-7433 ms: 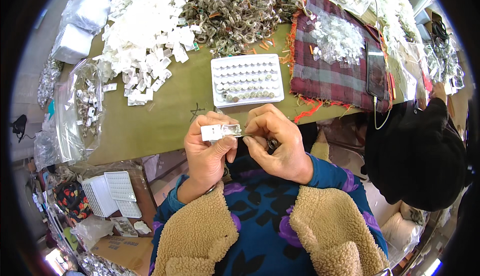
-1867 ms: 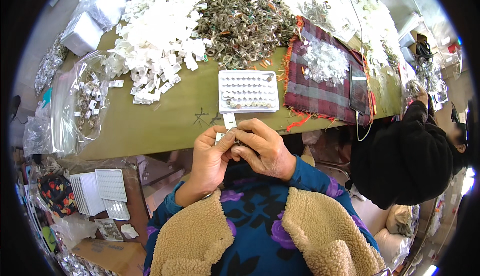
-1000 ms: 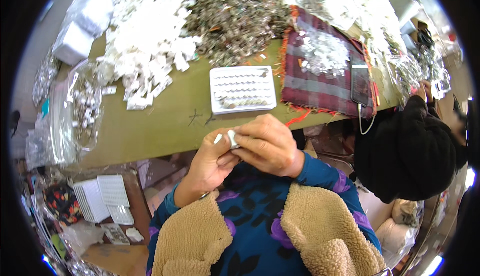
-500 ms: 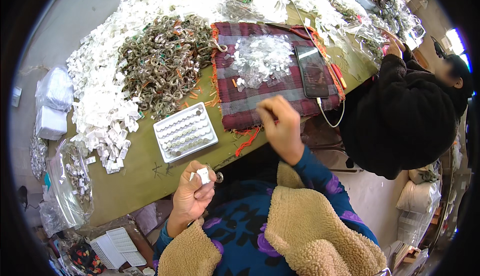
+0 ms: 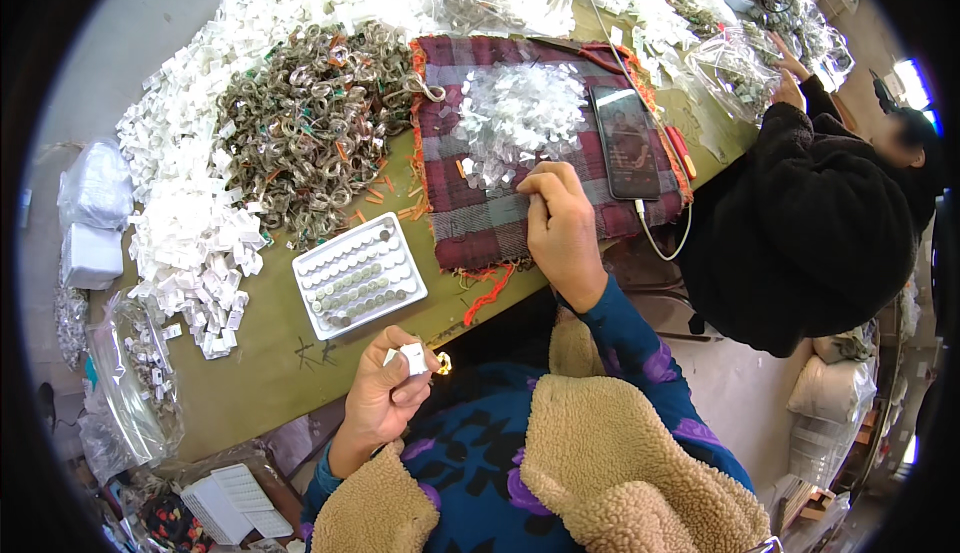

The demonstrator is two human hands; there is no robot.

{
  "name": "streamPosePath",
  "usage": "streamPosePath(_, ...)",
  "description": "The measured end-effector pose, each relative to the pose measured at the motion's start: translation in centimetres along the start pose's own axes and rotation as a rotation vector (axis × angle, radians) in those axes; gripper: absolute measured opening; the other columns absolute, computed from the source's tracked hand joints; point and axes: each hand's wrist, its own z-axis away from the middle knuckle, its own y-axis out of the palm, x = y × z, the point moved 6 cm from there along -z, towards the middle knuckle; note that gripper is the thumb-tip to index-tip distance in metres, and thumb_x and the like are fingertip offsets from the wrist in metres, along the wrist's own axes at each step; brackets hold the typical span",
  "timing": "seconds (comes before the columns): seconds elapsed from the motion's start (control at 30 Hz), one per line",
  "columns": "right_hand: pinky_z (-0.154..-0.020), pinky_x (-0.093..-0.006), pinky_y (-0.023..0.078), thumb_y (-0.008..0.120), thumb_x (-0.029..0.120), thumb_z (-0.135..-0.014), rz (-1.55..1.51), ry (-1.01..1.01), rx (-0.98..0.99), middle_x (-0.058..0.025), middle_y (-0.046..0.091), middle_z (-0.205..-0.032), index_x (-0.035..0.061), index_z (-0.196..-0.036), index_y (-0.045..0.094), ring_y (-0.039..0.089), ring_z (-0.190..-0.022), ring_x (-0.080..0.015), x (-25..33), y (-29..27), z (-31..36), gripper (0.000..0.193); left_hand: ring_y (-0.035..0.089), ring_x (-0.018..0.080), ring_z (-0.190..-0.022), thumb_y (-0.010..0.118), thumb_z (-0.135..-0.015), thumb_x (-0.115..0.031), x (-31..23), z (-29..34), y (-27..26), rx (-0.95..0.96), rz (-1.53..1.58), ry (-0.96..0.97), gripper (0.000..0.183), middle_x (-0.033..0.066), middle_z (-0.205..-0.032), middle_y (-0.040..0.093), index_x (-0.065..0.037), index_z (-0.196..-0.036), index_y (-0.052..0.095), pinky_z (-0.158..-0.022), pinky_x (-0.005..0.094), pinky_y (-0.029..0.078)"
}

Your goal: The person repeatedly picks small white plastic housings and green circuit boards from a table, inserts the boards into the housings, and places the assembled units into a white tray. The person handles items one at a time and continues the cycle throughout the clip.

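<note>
Head cam: left hand (image 5: 392,393) is down by the desk (image 5: 262,373) edge, fingers pinching a small white tag (image 5: 413,357) with a gold ring (image 5: 443,362) beside it. Right hand (image 5: 565,228) rests on the plaid cloth (image 5: 480,223), fingertips pinched at the clear bag pile (image 5: 520,118). White tray (image 5: 358,275) sits between them.

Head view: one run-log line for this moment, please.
left hand: holds small white piece | right hand: fingertips on plaid cloth beside clear pieces pile | white slotted tray: on table, untouched
</note>
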Motion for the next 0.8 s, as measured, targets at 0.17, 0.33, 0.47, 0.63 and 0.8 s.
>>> streamPosePath(0.17,-0.073,-0.0345,0.05,0.059,-0.008,-0.086,-0.066,0.114,0.036,-0.0143,0.059,-0.095,-0.0029,-0.093,0.063,0.062,-0.082,-0.03,-0.4,0.2,-0.2,0.01,0.04,0.004,-0.05,0.073,-0.09,-0.022,-0.1,-0.2,0.0,0.014,0.035,-0.012,0.024,0.0173,-0.094,0.068,-0.009,-0.105,0.059,-0.047,0.0185,0.032)
streamPosePath(0.33,-0.072,-0.0362,0.049,0.056,-0.007,-0.087,0.124,-0.101,0.096,-0.0143,0.059,-0.093,-0.0021,-0.091,0.064,0.06,-0.081,-0.0318,1.4,1.2,-0.2,0.011,0.041,0.0042,-0.05,0.074,-0.09,-0.023,-0.2,-0.1,-0.1,0.003,0.012,-0.003,0.025,0.0173,-0.093,0.068,-0.01,-0.105,0.059,-0.046,0.019,0.032)
streamPosePath(0.47,-0.077,-0.0398,0.048,0.055,-0.009,-0.083,-0.013,0.015,0.105,-0.0143,0.058,-0.093,-0.0018,-0.089,0.062,0.058,-0.087,-0.034,1.1,1.0,0.2,0.011,0.041,0.0043,-0.05,0.073,-0.09,-0.024,-0.2,-0.2,-0.1,0.017,0.015,0.004,0.025,0.0174,-0.093,0.069,-0.009,-0.105,0.059,-0.046,0.0193,0.032)
streamPosePath(0.63,-0.079,-0.0407,0.048,0.059,-0.007,-0.082,-0.117,0.045,0.117,-0.0148,0.058,-0.093,-0.0016,-0.089,0.064,0.058,-0.09,-0.0347,1.0,0.3,0.8,0.01,0.043,0.0054,-0.05,0.071,-0.092,-0.026,-0.2,-0.1,-0.2,0.002,-0.045,0.02,0.025,0.0175,-0.094,0.069,-0.009,-0.105,0.059,-0.046,0.0194,0.033)
streamPosePath(0.8,-0.076,-0.039,0.048,0.067,-0.001,-0.08,-0.052,-0.081,0.244,-0.0135,0.058,-0.09,0.0004,-0.089,0.067,0.059,-0.086,-0.0328,1.3,0.3,1.2,0.009,0.05,0.0051,-0.056,0.066,-0.095,-0.028,-0.2,0.6,0.0,-0.005,-0.102,0.061,0.025,0.0122,-0.093,0.066,-0.006,-0.105,0.058,-0.045,0.0168,0.038)
